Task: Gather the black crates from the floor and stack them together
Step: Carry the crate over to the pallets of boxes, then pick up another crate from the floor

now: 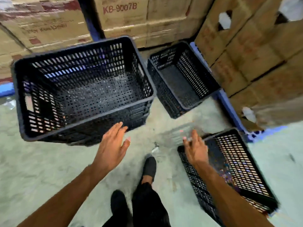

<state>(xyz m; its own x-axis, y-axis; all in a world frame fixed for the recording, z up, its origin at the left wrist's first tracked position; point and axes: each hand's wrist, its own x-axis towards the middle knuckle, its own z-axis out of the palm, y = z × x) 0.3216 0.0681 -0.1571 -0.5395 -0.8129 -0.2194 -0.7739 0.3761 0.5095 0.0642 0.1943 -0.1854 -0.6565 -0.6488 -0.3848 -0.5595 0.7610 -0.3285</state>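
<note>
Down on the pale floor (41, 161) sit three black crates, and the big crate (82, 89) serves as the landmark: it looks like several nested together, since extra rims show along its near side, though blur makes the count unclear. Just right of it, a little farther back, stands a second crate (182, 77), upright and apart from it, against a blue pallet (229, 105) loaded with cartons (255, 51). More cartons (124, 17), one printed KB-9007B, rise behind the big crate. Nearer and to the right of it lies the third crate (229, 171), tilted with its opening up. The left hand (113, 143) is spread flat with fingers loose, gripping nothing, its fingertips just at the big crate's near wall; whether they touch it I cannot tell. The right hand (196, 149) is likewise unclenched and empty, hovering over the third crate's near corner. Below the big crate, between the arms, two black shoes (149, 167) stand on the floor.
</note>
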